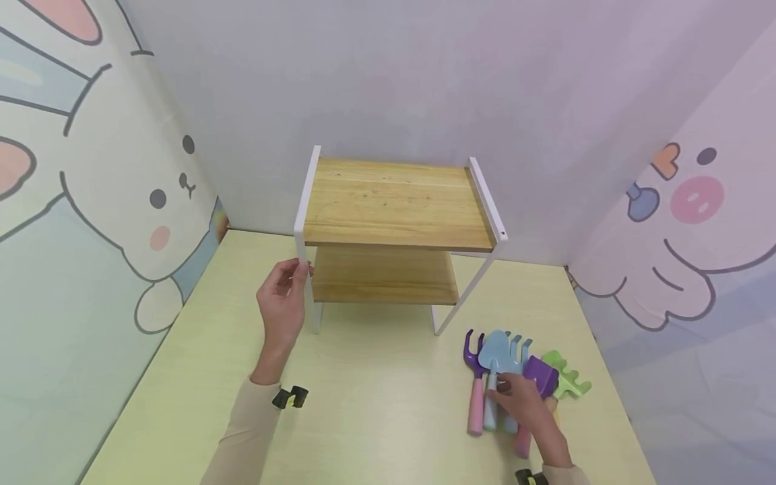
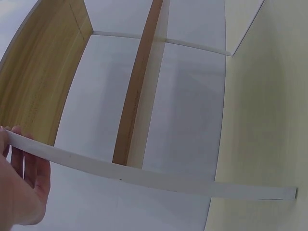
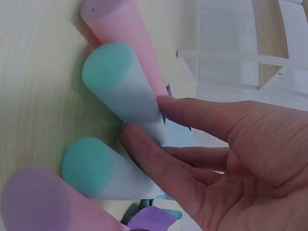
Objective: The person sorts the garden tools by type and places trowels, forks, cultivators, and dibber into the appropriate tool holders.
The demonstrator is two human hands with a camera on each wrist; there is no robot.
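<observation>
My left hand (image 1: pixel 281 303) is at the left side of a small two-tier wooden shelf rack (image 1: pixel 400 202) with a white frame. Its thumb and fingers grip the white upright (image 2: pixel 86 163), several fingertips passing behind it. On the right, my right hand (image 1: pixel 524 401) pinches the pale handle of a light blue toy trowel (image 1: pixel 496 350) between thumb and index finger. The trowel lies among other garden tools. Left of it is a purple fork (image 1: pixel 475 362) with a pink handle. To its right are a light blue fork (image 1: pixel 518 353), a purple shovel (image 1: pixel 541 375) and a green rake (image 1: pixel 570 384).
The rack stands near the back of the pale yellow table (image 1: pixel 376 397), in front of a light curtain (image 1: pixel 388 81). Cartoon-printed cloths hang along both sides, with a rabbit (image 1: pixel 139 202) on the left. The tools lie close together at the right front.
</observation>
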